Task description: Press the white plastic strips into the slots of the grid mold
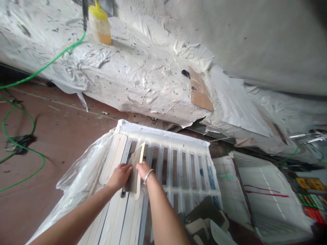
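Two bare hands are in view, the left hand [120, 176] and the right hand [143, 169], with one silver bangle [148, 175] on the right wrist. Between them stands one flat grey-brown panel with a pale rounded edge [135, 167]. One white slatted plastic rack [178, 160] lies under them. One yellow-capped plastic jug [100, 22] stands far left. One green hose [28, 78] loops across the red floor [51, 122]. One brown cardboard patch [200, 91] lies on the white-sheeted table [143, 68].
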The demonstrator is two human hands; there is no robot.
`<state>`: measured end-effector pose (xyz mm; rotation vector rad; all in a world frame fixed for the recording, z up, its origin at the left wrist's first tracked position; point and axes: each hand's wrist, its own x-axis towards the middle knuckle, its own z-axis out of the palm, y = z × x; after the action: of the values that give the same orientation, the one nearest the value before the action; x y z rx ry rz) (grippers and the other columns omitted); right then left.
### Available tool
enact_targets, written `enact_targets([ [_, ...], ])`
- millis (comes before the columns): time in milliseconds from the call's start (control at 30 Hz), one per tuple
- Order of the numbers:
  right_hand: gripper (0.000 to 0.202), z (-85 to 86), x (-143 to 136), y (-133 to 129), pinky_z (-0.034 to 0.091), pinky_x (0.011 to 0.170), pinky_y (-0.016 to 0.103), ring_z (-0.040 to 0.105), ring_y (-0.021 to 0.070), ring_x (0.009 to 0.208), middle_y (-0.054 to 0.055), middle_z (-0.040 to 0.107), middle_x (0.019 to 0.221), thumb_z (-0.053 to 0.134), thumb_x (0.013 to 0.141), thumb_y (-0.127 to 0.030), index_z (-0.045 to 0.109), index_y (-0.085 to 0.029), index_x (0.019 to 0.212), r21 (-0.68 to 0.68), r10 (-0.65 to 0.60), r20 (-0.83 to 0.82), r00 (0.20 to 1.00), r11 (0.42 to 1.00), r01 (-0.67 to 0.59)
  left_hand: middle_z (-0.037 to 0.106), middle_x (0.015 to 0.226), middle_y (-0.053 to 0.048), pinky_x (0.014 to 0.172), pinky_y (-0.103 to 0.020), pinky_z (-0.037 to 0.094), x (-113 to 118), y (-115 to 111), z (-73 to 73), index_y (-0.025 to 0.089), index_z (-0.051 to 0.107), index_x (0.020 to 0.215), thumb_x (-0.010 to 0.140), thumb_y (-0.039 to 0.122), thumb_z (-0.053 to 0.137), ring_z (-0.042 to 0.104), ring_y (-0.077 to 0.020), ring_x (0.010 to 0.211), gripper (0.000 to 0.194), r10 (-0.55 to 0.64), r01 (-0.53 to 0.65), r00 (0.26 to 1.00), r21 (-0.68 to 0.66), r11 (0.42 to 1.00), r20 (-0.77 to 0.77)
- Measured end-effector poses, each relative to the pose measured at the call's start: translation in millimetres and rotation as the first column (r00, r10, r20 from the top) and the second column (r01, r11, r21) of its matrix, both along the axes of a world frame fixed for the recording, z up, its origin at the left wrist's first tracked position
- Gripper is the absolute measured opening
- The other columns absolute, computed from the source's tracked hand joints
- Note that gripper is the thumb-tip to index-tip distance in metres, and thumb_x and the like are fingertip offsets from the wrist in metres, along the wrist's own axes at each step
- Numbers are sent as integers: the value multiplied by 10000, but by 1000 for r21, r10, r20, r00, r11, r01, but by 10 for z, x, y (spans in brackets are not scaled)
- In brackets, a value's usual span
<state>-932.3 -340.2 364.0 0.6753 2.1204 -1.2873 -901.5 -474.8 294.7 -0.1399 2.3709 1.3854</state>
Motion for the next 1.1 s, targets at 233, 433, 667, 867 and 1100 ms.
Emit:
enact_targets([
  [233, 461, -214, -279, -430, 383, 1049, 410, 515, 369, 1238, 253, 576, 1273, 566, 841, -333, 576, -23, 1182, 329, 63, -80, 995, 944, -33, 670, 923, -123, 814, -381, 534, -509, -186, 174, 132, 650, 983, 753, 751, 374, 637, -253, 898, 716, 58, -93, 983, 202, 975, 173],
  [433, 712, -463, -122, -602, 389, 1063, 447, 537, 376, 1196, 219, 579, 1223, 730, 712, -456, 539, -39, 1257, 459, 57, -191, 980, 888, 38, 530, 568, -19, 523, -240, 419, -851, -283, 86, 125, 618, 759, 676, 671, 537, 482, -119, 523, 558, 43, -83, 977, 185, 979, 207],
  [667, 478, -605, -170, -451, 494, 913, 278, 659, 227, 1085, 130, 701, 1167, 679, 825, -420, 631, -116, 1190, 166, 48, -113, 992, 986, -29, 608, 631, -49, 548, -284, 512, -875, -422, 203, 165, 576, 700, 730, 371, 515, 641, -207, 588, 217, 16, -7, 986, -51, 999, 165],
  [867, 330, -645, -280, -276, 506, 853, 283, 693, 241, 1020, 151, 740, 1071, 689, 811, -336, 720, -109, 1049, 228, 125, -28, 992, 967, -115, 655, 671, -56, 563, -238, 492, -831, -405, 106, 167, 577, 716, 824, 320, 437, 657, -176, 614, 234, -47, 81, 978, -164, 983, 203],
  [1100, 125, -721, -406, -100, 514, 848, 307, 697, 236, 989, 102, 758, 967, 656, 813, -278, 740, -191, 847, 357, 237, 17, 971, 906, -227, 601, 499, -39, 592, -278, 381, -1000, -337, 74, 193, 531, 492, 780, 250, 474, 539, -168, 501, 299, -170, 224, 967, -318, 921, 189],
])
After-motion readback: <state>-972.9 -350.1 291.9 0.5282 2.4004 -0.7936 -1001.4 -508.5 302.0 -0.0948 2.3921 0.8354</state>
